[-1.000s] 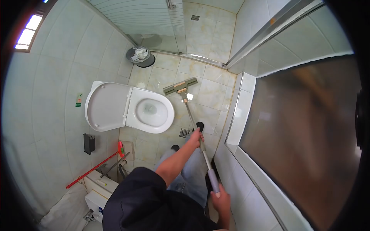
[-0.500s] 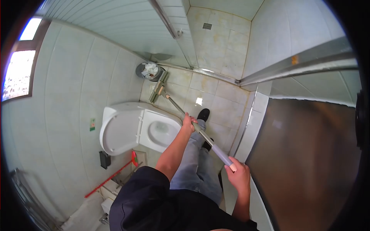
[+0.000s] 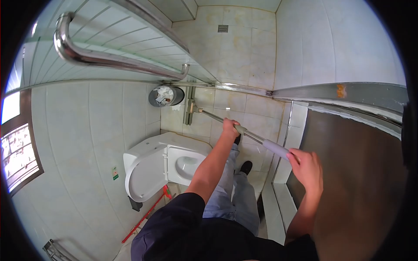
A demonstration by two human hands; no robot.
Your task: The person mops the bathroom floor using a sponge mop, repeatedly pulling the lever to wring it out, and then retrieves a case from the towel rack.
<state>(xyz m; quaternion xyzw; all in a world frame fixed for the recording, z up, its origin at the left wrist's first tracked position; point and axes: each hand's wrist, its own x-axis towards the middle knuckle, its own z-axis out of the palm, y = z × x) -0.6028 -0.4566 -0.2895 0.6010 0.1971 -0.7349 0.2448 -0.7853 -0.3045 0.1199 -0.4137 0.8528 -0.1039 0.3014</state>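
My left hand (image 3: 230, 127) is closed round the middle of a mop's metal shaft, at the beige sleeve. The top of its lilac grip (image 3: 275, 148) is in my right hand (image 3: 306, 168), whose fingers curl over the end. Down and to the left runs the pole to the long grey-green mop head (image 3: 190, 105), which lies on the floor tiles beside a grey waste bin (image 3: 166, 96) with crumpled white paper in it. The underside of the mop head is hidden.
A white toilet (image 3: 187, 167) with its lid up stands left of my legs. Ahead is a glass shower panel with a metal handle (image 3: 117, 61), above a metal floor track (image 3: 244, 90). A red-handled tool (image 3: 143, 219) leans by the toilet. A brown frosted panel (image 3: 348, 182) is at right.
The mop head has swung upright in view, next to the bin and the shower track. Both hands have shifted right with the pole. My view has turned, and the shower handle now shows.
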